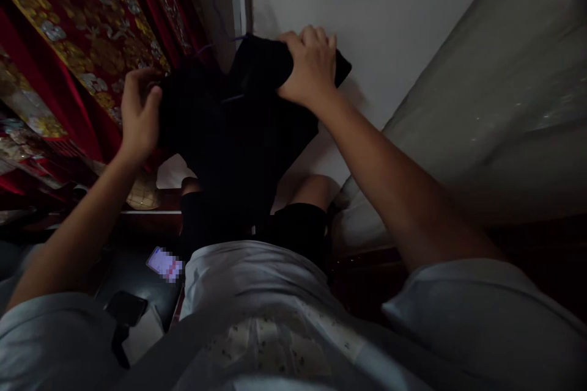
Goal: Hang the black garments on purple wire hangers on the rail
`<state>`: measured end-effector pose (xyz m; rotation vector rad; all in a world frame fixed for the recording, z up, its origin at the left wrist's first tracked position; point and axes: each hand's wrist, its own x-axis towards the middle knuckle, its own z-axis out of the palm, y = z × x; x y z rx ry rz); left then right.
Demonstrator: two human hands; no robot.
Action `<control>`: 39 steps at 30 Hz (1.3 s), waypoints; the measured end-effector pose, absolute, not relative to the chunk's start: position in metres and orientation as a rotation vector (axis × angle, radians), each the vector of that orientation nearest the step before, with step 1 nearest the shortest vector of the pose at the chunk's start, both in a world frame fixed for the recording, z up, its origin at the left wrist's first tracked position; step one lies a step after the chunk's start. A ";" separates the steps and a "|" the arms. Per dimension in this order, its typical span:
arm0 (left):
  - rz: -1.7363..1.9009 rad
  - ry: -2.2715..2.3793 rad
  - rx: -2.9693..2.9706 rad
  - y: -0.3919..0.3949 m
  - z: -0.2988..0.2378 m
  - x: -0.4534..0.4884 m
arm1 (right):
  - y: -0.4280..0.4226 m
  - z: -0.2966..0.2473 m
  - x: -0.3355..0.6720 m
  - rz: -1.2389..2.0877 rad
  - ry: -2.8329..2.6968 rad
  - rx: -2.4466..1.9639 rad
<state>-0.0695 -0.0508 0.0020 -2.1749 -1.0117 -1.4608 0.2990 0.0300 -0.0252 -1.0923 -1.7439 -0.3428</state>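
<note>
A black garment [238, 140] is stretched between my two hands, in front of my knees. Its exact kind is lost in the dark. Thin purple lines that look like a hanger [233, 98] show at its upper part. My left hand [140, 113] is closed on the garment's left edge, thumb toward me and fingertips partly hidden. On the upper right part, my right hand [312, 67] grips the cloth with its fingers bent over the far side. The garment's lower end narrows down between my legs.
Red cloth with gold and silver patterns [98, 43] hangs at the left. A pale wall or panel [367, 6] stands ahead, with a large greyish covered surface [504, 116] on the right. A lit phone [166, 264] lies on a dark seat [151, 290] beside my left side, near a dark object [126, 307].
</note>
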 end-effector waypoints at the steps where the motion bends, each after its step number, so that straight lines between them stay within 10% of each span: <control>1: -1.364 -0.964 -2.155 -0.065 -0.002 -0.056 | 0.029 -0.024 0.299 -0.315 -1.705 -1.085; 9: -0.271 -1.301 -2.524 -0.097 -0.066 0.029 | -0.008 -0.079 0.308 -0.188 -1.680 -1.201; 16: -0.212 -1.695 -2.353 -0.062 -0.119 0.051 | -0.009 -0.082 0.314 -0.251 -1.714 -1.371; 21: -0.624 -1.623 -2.497 -0.063 -0.171 0.055 | -0.033 -0.110 0.287 -0.183 -1.712 -1.221; 30: -2.432 -1.429 -1.927 -0.104 -0.228 0.092 | -0.093 -0.225 0.185 0.882 -1.278 -0.961; 39: -2.579 -1.397 -2.186 -0.121 -0.233 0.101 | -0.110 -0.218 0.196 0.881 -1.248 -0.958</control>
